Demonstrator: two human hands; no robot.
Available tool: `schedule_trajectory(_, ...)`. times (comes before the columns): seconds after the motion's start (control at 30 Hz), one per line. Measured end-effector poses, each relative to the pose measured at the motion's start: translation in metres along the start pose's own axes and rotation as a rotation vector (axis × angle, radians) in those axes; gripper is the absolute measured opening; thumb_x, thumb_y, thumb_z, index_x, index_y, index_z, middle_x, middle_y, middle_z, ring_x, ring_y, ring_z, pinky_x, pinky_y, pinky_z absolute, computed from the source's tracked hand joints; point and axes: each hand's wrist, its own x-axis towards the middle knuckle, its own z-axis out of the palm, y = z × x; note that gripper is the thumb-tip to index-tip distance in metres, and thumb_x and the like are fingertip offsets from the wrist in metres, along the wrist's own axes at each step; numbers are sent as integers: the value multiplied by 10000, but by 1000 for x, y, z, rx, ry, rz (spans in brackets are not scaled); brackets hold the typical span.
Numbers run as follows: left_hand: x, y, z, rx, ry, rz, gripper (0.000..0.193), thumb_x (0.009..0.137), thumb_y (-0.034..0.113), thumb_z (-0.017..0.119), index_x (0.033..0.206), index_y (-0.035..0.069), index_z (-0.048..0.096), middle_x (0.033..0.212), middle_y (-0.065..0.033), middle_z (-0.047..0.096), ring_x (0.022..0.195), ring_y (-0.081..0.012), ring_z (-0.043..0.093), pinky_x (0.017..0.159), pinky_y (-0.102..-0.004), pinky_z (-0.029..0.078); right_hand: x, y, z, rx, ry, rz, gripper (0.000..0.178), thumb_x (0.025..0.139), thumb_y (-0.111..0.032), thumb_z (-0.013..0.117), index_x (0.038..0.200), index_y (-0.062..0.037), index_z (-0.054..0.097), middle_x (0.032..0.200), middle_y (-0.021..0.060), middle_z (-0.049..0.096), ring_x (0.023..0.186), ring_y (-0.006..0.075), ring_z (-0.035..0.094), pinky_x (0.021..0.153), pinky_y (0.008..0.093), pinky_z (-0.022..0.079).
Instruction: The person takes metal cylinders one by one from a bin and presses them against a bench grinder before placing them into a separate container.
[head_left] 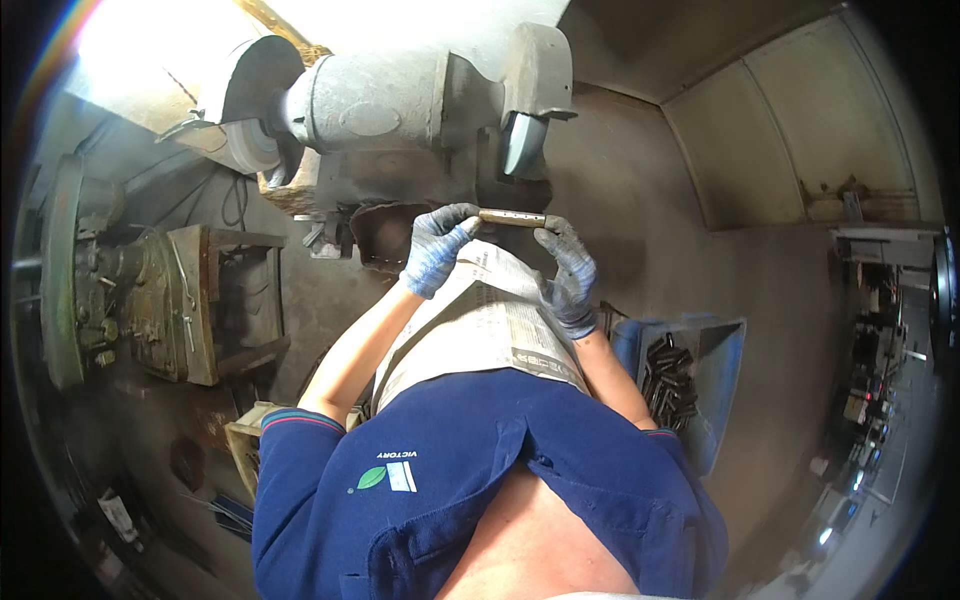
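Observation:
A short brown metal tube (513, 217) with a row of small holes lies level between my hands, in front of the bench grinder. My left hand (440, 248), in a worn blue-grey glove, pinches its left end between thumb and fingers. At the opposite end, the gloved fingertips of my right hand (570, 275) close on the tube. The grey double-ended bench grinder (375, 100) stands just beyond, its left wheel (252, 146) and right wheel (525, 143) partly covered by guards. The tube is apart from both wheels.
Newspaper sheets (490, 310) cover my lap. To my right sits a blue crate (725, 370) with several dark metal pieces (668, 385). A heavy greasy machine (150, 290) stands at the left. Below the grinder is a dark open container (385, 237). Pale panels (780, 130) stand at the far right.

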Motion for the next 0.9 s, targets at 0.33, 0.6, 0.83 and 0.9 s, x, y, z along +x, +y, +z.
schedule_trajectory(0.33, -24, 11, 36, 8, -191, 47, 210, 839, 67, 647, 1023, -32, 632, 867, -66, 662, 759, -91, 598, 706, -228, 498, -35, -53, -36, -88, 94, -1, 508, 735, -333, 733, 1076, 29, 630, 1159, 183, 576, 1106, 289, 551, 948, 375, 432)
schedule_trajectory(0.6, -16, 19, 59, 275, -426, -106, 249, 864, 140, 638, 1031, -45, 627, 855, -27, 648, 770, -62, 555, 703, -221, 472, -71, -55, -85, -167, 172, 120, 479, 753, -338, 729, 1054, 22, 632, 1141, 179, 576, 1092, 295, 543, 929, 375, 429)
schedule_trajectory(0.83, -40, -27, -16, 367, -65, -152, 202, 857, 91, 615, 1000, -49, 639, 862, -81, 669, 755, -112, 609, 695, -260, 522, -202, -55, -200, -572, 372, 627, 291, 805, -136, 641, 1018, 63, 636, 1032, 164, 644, 961, 257, 589, 884, 351, 440)
schedule_trajectory(0.9, -59, -22, -37, 426, 58, -164, 196, 860, 98, 613, 988, -47, 643, 840, -79, 665, 743, -128, 621, 682, -264, 530, -224, -61, -221, -688, 301, 859, 290, 804, -144, 653, 1001, 69, 638, 1002, 186, 646, 952, 272, 591, 874, 365, 446)
